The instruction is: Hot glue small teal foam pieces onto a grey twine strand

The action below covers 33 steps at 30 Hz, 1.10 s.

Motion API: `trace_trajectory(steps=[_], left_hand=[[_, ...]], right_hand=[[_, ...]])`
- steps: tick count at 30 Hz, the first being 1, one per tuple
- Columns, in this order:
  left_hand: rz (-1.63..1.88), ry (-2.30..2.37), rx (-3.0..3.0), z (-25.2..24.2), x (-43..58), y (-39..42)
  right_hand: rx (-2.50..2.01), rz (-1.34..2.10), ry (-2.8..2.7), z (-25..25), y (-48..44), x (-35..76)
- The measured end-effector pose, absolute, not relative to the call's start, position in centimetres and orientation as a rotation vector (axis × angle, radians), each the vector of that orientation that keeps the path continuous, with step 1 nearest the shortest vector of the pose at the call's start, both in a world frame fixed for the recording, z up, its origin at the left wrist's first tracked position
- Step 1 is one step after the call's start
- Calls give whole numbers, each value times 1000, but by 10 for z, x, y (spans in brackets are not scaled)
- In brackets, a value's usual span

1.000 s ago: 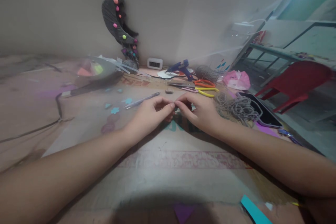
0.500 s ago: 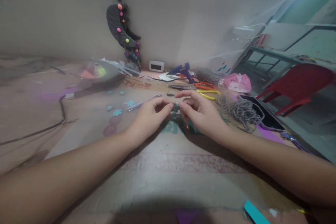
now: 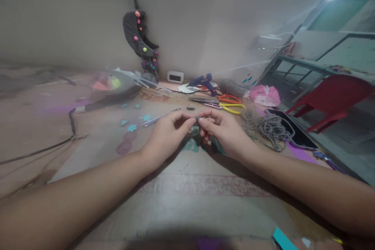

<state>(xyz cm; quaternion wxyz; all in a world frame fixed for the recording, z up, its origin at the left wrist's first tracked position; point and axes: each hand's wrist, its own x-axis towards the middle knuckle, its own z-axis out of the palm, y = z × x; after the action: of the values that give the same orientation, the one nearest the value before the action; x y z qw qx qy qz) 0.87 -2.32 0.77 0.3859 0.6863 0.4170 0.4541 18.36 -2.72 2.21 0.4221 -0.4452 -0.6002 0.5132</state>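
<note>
Over the middle of the table, my left hand (image 3: 172,131) and my right hand (image 3: 219,129) meet fingertip to fingertip. Between their pinched thumbs and forefingers is a small dark grey-green piece (image 3: 197,120), too small and too covered to name. Both hands appear closed on it. Left of my left hand lie a pen-like clear stick (image 3: 155,119) and a teal flower cutout (image 3: 132,127). Just beyond the fingers sits a small grey oval object (image 3: 191,107). Scissors with yellow handles (image 3: 233,108) and grey yarn (image 3: 268,129) lie beside my right hand.
At the wall stand a blue glue gun (image 3: 203,82), a small digital clock (image 3: 175,76) and a grey crescent ornament (image 3: 133,35) with coloured dots. Orange-handled scissors (image 3: 230,99), a pink bag (image 3: 265,95) and a dark tablet-like slab (image 3: 293,131) lie to the right. A red chair (image 3: 331,97) stands beyond.
My right forefinger, raised and stretched before, has come down beside the thumb onto the small piece. My hands are now closer together. The view has shifted slightly.
</note>
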Motion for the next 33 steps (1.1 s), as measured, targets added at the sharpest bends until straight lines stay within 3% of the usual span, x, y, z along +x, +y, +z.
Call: trace_trajectory(steps=[23, 33], left_hand=[[1051, 1017, 1607, 11, 13, -23], [1025, 1046, 1568, 11, 12, -21]], right_hand=[[-1135, 1118, -1497, 20, -29, 183], [-1203, 841, -1705, 26, -20, 191]])
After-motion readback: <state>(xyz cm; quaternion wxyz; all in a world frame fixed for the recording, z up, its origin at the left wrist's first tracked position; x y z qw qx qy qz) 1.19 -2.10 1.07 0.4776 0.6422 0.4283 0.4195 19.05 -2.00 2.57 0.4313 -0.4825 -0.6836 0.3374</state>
